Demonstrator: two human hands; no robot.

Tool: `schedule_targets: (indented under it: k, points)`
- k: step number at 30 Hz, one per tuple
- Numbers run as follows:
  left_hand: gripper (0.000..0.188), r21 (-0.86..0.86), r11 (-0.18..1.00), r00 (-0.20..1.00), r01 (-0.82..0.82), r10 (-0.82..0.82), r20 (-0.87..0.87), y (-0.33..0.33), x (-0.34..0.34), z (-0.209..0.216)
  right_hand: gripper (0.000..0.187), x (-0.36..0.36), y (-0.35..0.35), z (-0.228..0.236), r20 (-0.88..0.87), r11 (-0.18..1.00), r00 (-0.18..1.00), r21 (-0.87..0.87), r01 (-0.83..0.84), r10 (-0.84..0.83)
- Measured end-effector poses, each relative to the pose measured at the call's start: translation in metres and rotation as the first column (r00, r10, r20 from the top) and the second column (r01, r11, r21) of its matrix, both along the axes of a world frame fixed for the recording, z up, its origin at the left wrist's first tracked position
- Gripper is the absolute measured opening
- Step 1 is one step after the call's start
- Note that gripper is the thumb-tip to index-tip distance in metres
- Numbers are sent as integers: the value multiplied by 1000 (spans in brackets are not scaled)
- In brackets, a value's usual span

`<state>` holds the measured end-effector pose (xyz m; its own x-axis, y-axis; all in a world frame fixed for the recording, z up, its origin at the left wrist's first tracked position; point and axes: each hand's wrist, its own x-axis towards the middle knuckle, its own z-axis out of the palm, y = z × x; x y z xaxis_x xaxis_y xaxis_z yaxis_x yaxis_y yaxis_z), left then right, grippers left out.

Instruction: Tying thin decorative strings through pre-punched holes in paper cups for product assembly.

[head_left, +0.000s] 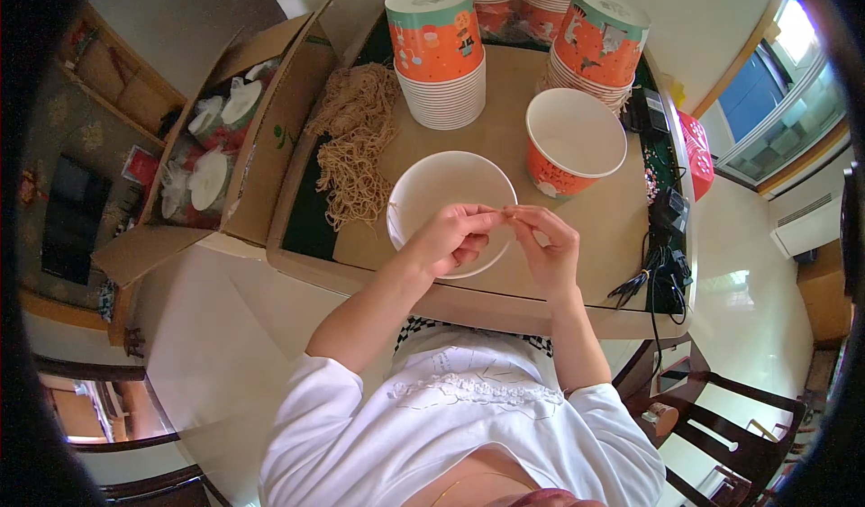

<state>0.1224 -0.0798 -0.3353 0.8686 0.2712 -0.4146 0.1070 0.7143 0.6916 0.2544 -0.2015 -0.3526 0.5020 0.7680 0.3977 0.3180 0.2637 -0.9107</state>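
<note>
A white-lined paper bucket (432, 187) stands on the cardboard-covered table (505, 138) right in front of me. My left hand (453, 237) and my right hand (547, 241) meet over its near rim, fingertips pinched together on a thin tan string (501, 210) that runs between them. A loose pile of the same tan strings (354, 142) lies to the left of the bucket. An open orange paper bucket (574, 142) stands to the right.
Two stacks of upturned orange-and-teal buckets (439, 52) (595, 43) stand at the back, more behind them. An open cardboard box (212, 147) with lidded buckets sits at left. Black cables and a charger (665, 237) hang at the table's right edge. A dark wooden chair (721, 426) is lower right.
</note>
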Motion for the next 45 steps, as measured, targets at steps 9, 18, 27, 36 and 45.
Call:
schedule_targets:
  k: [9,18,27,36,45]
  points:
    - [12,82,996,998,-42,45,-35,2,1,3,12,-7,2,-1,216,991,967,40,128,-134]
    - [12,184,983,994,-12,31,-100,-1,5,13,6,-6,5,-18,-340,1000,941,30,5,5]
    - [13,134,991,993,-30,45,-108,2,5,10,6,-8,7,-21,-454,993,885,94,-70,106]
    - [14,129,991,993,-43,56,-100,4,3,8,11,-13,6,-23,-395,992,915,121,-34,79]
    - [14,166,985,995,-55,69,-76,3,2,10,14,-15,7,-26,-334,992,943,124,35,8]
